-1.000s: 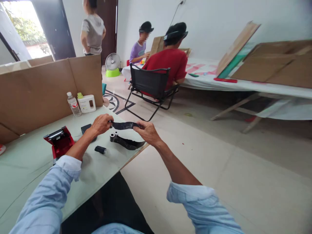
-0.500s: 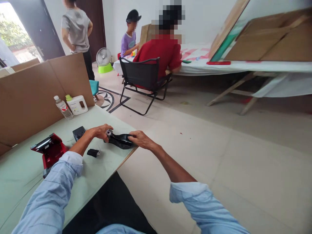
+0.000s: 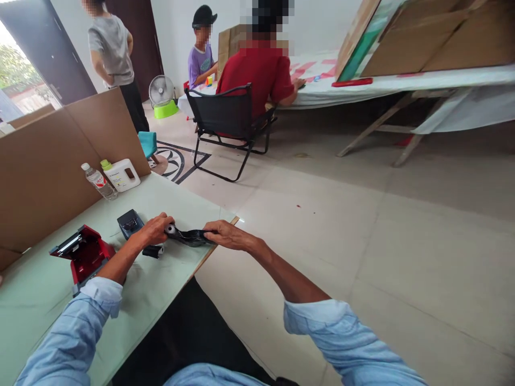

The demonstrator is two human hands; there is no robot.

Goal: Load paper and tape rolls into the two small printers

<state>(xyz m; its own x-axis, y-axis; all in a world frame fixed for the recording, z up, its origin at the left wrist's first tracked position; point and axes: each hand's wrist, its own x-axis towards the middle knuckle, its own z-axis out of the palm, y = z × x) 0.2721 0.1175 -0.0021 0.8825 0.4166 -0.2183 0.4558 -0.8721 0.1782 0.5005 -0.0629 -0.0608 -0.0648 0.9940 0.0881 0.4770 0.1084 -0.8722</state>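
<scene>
My left hand (image 3: 157, 229) is closed around a roll of black ribbon (image 3: 189, 237), whose white core end shows beside the fingers. My right hand (image 3: 226, 234) pinches the loose end near the table's corner, and a short, crumpled length runs between both hands. Just below my left hand lies a smaller black roll (image 3: 153, 251) with a white core. A dark grey device (image 3: 129, 222) rests beyond my left wrist, partly covered by the forearm. To its left stands a red device (image 3: 89, 254) like a small printer, its lid raised and my left forearm across its near side.
The pale green table (image 3: 161, 289) ends just under my right hand. A clear bottle (image 3: 100, 182) and a white jug (image 3: 123, 175) stand against a cardboard panel (image 3: 48, 161). A person in red sits in a black folding chair (image 3: 225, 115); two other people are farther back.
Both hands have shifted slightly left in view. The ribbon between them has gone from a wide, open loop to a narrower, crumpled strip. The camera view has turned slightly.
</scene>
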